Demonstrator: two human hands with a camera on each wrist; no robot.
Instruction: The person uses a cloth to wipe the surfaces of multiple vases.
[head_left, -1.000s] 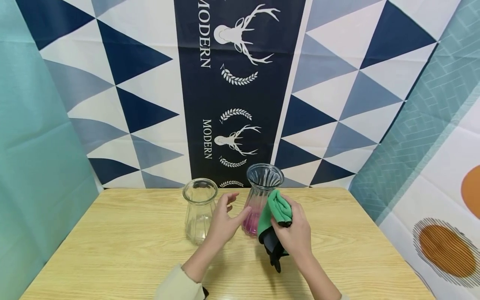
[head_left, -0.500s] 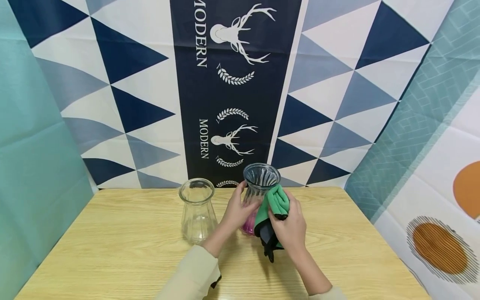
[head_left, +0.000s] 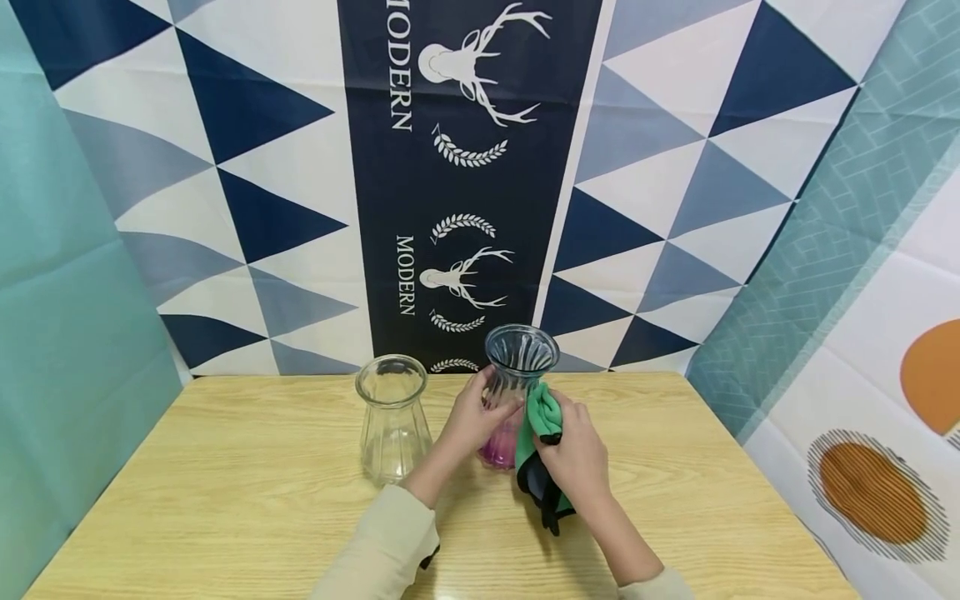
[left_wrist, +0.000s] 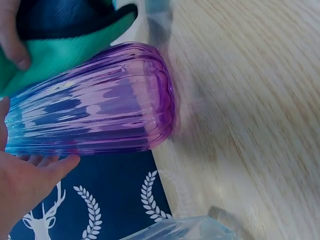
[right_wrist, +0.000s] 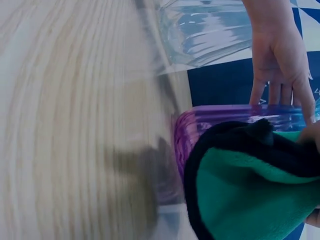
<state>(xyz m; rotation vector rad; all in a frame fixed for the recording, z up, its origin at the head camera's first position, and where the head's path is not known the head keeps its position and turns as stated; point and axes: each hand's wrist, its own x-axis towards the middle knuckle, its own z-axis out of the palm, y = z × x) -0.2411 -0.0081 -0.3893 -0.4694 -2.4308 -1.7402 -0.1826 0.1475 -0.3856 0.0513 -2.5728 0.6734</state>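
Observation:
A ribbed glass vase (head_left: 498, 450), blue at the flared rim and pink-purple at the base, stands upright on the table. My left hand (head_left: 469, 422) holds it from the left just under the rim, thumb in front and fingers behind. My right hand (head_left: 579, 454) grips a bunched green cloth (head_left: 543, 412) with black edging against the vase's right side. In the left wrist view the cloth (left_wrist: 65, 57) lies along the ribbed glass (left_wrist: 100, 110). A flap of the cloth (right_wrist: 235, 200) covers much of the vase in the right wrist view.
A clear glass vase (head_left: 394, 433) stands on the wooden table (head_left: 247, 500), left of my left hand. Behind the table hangs a patterned cloth backdrop (head_left: 465, 192) with triangles and deer heads. More hangings close off the left and right sides.
My left hand has moved right from the gap between the vases and taken hold of the coloured vase. My right hand has brought the cloth slightly left and lower along it.

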